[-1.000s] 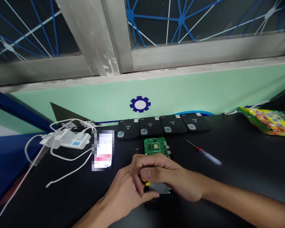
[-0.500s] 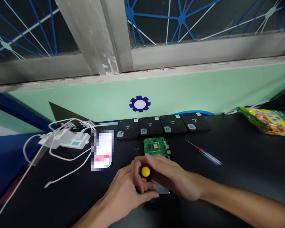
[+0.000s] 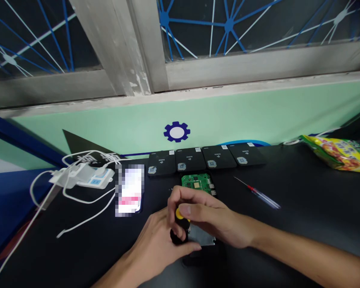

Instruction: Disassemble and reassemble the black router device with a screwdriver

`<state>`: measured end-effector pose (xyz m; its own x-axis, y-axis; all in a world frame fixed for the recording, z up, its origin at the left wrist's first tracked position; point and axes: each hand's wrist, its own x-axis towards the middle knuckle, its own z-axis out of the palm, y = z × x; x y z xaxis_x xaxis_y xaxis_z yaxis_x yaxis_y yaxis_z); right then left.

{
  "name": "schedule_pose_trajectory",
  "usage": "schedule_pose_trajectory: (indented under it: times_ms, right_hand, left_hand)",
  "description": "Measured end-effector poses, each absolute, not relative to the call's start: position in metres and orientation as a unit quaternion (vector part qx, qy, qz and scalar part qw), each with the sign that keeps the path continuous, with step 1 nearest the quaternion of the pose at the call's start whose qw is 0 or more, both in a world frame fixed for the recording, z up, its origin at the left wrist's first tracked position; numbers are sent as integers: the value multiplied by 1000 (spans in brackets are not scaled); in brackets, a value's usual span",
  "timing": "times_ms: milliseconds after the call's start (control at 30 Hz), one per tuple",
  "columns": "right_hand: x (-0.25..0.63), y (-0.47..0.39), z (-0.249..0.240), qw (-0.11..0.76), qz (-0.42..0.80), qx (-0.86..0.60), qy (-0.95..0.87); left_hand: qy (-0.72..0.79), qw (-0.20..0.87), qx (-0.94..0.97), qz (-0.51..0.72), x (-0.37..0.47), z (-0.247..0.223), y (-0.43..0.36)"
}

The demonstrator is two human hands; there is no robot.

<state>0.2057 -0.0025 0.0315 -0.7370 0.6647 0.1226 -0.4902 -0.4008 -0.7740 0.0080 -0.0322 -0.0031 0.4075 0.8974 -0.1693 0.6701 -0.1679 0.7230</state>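
Yellow-black tool [image 3: 182, 221] sits seemingly upright within right hand [image 3: 208, 216].

A yellow-topped black tool [image 3: 184, 222] (tip hidden) stands roughly upright by a flat grey metal plate [image 3: 201, 237].

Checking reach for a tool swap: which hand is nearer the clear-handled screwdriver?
Right. The right hand, holding the yellow-capped tool, is left of the screwdriver; the left hand is farther left.
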Motion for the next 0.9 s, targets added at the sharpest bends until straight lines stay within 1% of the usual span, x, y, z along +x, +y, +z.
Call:
schedule_pose_trajectory:
  times_ms: [167,267,367,500,567,667,900]
  right_hand:
    - [205,-3,32,328,811,-101,-473]
    - [205,-4,28,321,804,-91,-492]
    - [206,-5,26,329,807,-87,-483]
    - [207,-7,27,334,828,-95,-441]
    - [207,-7,27,337,844,-94,-406]
    - [206,-7,28,341,850,-92,-391]
    - [205,-5,27,336,809,-100,-472]
  left_hand:
    - [533,461,694,144,13,9,-32]
    - [534,488,676,139,13,15,-31]
    - [533,479,682,144,12,17,-30]
    - [525,418,727,148,10,10,-30]
    - [515,407,739,152,10,5,-30]
    - [511,413,739,148,10,2,-31]
    - [515,443,717,157,13,10,-32]
